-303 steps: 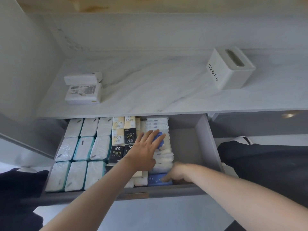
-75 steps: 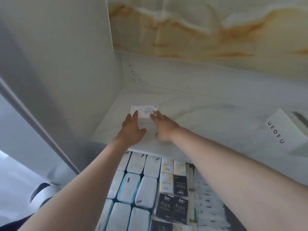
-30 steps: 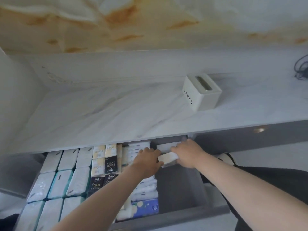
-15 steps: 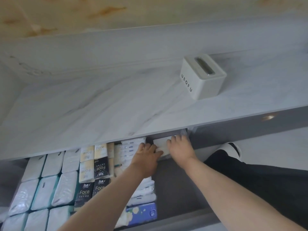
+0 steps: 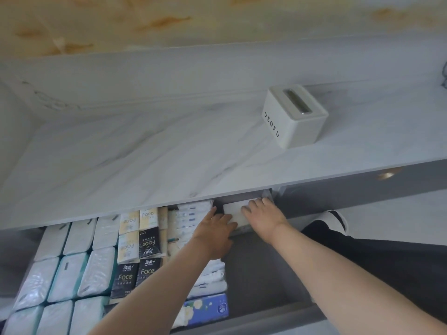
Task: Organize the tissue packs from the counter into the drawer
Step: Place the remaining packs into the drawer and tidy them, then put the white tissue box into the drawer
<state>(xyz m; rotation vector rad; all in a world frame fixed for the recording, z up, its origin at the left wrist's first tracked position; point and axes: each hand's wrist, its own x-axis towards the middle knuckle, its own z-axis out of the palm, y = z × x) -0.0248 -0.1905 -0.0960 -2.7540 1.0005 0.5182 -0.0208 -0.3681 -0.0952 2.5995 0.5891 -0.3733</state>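
A person's left hand (image 5: 215, 229) presses flat and right hand (image 5: 264, 216) curls its grip over a white tissue pack (image 5: 232, 210), seating it at the back right of the drawer (image 5: 262, 269), under the bench (image 5: 145, 153) edge; next likely calls for a clean release

Surfaces before you, item by item:
- Counter (image 5: 145, 146): marble-look slab, white with grey veins, smooth, soft sheen.
- Wall panel (image 5: 169, 18): stone-look, cream with amber veining, polished.
- Tissue box (image 5: 297, 126): off-white, smooth, matt, plastic by its look.
- Drawer (image 5: 266, 281): grey board, matt.
- White tissue packs (image 5: 96, 272): thin plastic film, glossy, crinkled.
- Face packs (image 5: 147, 272): printed film, black and cream, slight shine.
- Blue pack (image 5: 208, 309): glossy printed wrap.
- Plain white pack (image 5: 233, 212): smooth wrapper.
- Your trousers (image 5: 387, 262): dark cloth, matt.
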